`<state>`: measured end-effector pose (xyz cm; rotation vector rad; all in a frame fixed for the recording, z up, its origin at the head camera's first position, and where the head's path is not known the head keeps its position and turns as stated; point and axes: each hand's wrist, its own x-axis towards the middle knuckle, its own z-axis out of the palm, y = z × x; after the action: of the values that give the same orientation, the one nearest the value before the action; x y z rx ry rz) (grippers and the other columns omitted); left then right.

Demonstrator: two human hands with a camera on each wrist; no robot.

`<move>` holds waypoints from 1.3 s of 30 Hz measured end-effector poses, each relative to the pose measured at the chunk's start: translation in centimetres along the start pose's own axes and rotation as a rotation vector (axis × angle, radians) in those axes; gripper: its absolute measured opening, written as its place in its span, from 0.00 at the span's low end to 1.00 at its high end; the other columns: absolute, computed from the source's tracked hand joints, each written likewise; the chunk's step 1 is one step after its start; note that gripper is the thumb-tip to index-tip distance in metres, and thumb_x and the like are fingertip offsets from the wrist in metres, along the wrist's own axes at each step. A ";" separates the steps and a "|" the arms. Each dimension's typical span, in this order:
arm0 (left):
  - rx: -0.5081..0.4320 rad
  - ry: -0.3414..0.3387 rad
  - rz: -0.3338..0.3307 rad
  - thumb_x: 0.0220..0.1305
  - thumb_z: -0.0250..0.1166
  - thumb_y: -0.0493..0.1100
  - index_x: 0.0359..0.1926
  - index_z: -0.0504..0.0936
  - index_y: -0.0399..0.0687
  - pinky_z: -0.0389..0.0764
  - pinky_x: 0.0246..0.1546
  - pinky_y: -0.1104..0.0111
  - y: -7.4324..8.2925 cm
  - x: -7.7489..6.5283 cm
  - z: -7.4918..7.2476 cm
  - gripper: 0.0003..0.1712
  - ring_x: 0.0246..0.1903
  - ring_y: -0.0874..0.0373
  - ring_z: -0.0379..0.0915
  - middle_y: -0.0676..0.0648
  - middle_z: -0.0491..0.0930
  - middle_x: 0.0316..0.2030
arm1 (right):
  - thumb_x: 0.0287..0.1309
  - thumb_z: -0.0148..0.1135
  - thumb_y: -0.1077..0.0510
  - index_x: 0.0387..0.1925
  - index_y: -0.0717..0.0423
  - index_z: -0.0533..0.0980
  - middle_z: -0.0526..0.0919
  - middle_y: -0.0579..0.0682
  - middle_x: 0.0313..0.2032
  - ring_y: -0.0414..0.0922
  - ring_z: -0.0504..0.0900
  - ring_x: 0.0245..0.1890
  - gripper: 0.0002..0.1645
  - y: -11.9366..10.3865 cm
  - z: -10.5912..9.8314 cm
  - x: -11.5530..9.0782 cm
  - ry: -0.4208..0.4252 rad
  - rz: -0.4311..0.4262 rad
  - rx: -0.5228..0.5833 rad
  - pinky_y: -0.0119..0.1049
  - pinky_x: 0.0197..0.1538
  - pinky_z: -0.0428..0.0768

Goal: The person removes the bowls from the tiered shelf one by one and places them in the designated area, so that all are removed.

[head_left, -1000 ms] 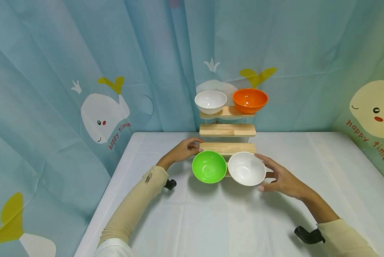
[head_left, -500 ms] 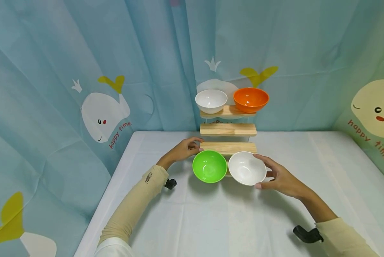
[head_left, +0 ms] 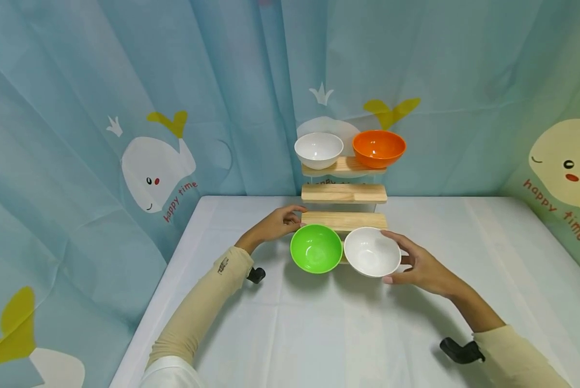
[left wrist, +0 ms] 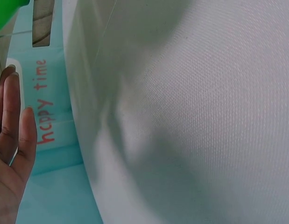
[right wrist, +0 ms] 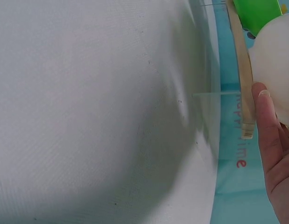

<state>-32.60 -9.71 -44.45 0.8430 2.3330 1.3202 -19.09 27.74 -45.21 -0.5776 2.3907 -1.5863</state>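
In the head view my right hand (head_left: 423, 267) grips the front-right white bowl (head_left: 372, 252), forefinger on its far rim and thumb at its near side. The right wrist view shows the thumb (right wrist: 265, 109) against the bowl's outer wall. A green bowl (head_left: 316, 249) sits just left of it; both are on the lowest step of a wooden tiered rack (head_left: 344, 220). My left hand (head_left: 275, 223) holds the rack's left end beside the green bowl, thumb and forefinger around a shelf end. In the left wrist view its other fingers (left wrist: 25, 140) extend loosely; the contact is hidden.
On the rack's top step stand another white bowl (head_left: 319, 151) and an orange bowl (head_left: 379, 149). A bare middle step (head_left: 344, 193) lies below them. The white table (head_left: 319, 328) ends at a blue whale-print curtain (head_left: 251, 108) behind and beside.
My right thumb has moved left, in against the white bowl, and the forefinger has slid slightly along its rim. The left hand and the bowls have hardly moved.
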 end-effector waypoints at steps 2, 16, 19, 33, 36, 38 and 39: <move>-0.004 0.000 -0.003 0.75 0.59 0.40 0.70 0.69 0.45 0.80 0.51 0.63 0.1 0.0 0.0 0.25 0.49 0.53 0.80 0.41 0.84 0.46 | 0.50 0.76 0.64 0.79 0.52 0.51 0.63 0.68 0.65 0.59 0.83 0.45 0.60 0.0 0.0 0.0 0.003 0.005 0.000 0.40 0.40 0.85; -0.014 0.001 0.004 0.74 0.59 0.38 0.70 0.69 0.45 0.81 0.50 0.63 0.0 0.1 -0.2 0.26 0.49 0.51 0.81 0.40 0.85 0.46 | 0.50 0.77 0.63 0.78 0.52 0.54 0.56 0.62 0.71 0.55 0.83 0.47 0.59 -0.3 -0.3 -0.1 0.037 -0.010 -0.030 0.39 0.39 0.86; -0.029 -0.006 0.004 0.73 0.59 0.38 0.70 0.69 0.44 0.81 0.52 0.63 0.1 0.0 -0.2 0.26 0.49 0.51 0.81 0.39 0.84 0.46 | 0.50 0.77 0.64 0.78 0.52 0.54 0.56 0.63 0.72 0.48 0.84 0.46 0.59 -0.3 -0.4 -0.4 0.054 -0.019 -0.045 0.39 0.39 0.86; -0.060 -0.007 -0.029 0.74 0.59 0.38 0.71 0.69 0.45 0.81 0.54 0.63 -0.3 0.0 0.0 0.27 0.52 0.50 0.79 0.40 0.84 0.46 | 0.52 0.74 0.68 0.78 0.50 0.55 0.60 0.34 0.66 0.41 0.84 0.43 0.57 -0.8 -1.0 -2.1 0.059 -0.057 -0.033 0.38 0.39 0.86; -0.062 -0.018 -0.026 0.74 0.58 0.38 0.71 0.68 0.44 0.81 0.55 0.65 -0.3 0.1 -0.1 0.27 0.53 0.49 0.80 0.39 0.84 0.46 | 0.52 0.73 0.69 0.78 0.50 0.54 0.60 0.35 0.66 0.42 0.84 0.43 0.57 -1.1 -1.2 -2.4 0.050 -0.058 -0.024 0.39 0.39 0.86; -0.064 -0.023 -0.022 0.74 0.58 0.38 0.71 0.68 0.43 0.81 0.55 0.65 -0.3 0.2 0.0 0.27 0.53 0.48 0.80 0.38 0.84 0.46 | 0.51 0.73 0.70 0.78 0.50 0.54 0.61 0.36 0.66 0.42 0.84 0.44 0.57 -1.3 -1.2 -2.5 0.042 -0.073 -0.026 0.39 0.39 0.86; -0.066 -0.025 -0.023 0.74 0.58 0.37 0.71 0.68 0.43 0.81 0.55 0.65 -0.2 0.2 0.0 0.27 0.53 0.48 0.80 0.37 0.84 0.46 | 0.51 0.73 0.70 0.78 0.50 0.54 0.61 0.36 0.66 0.41 0.83 0.45 0.57 -1.3 -1.2 -2.6 0.037 -0.080 -0.029 0.39 0.40 0.86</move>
<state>-32.83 -9.68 -44.60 0.8053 2.2603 1.3618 -16.95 29.45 -43.59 -0.6632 2.4507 -1.6107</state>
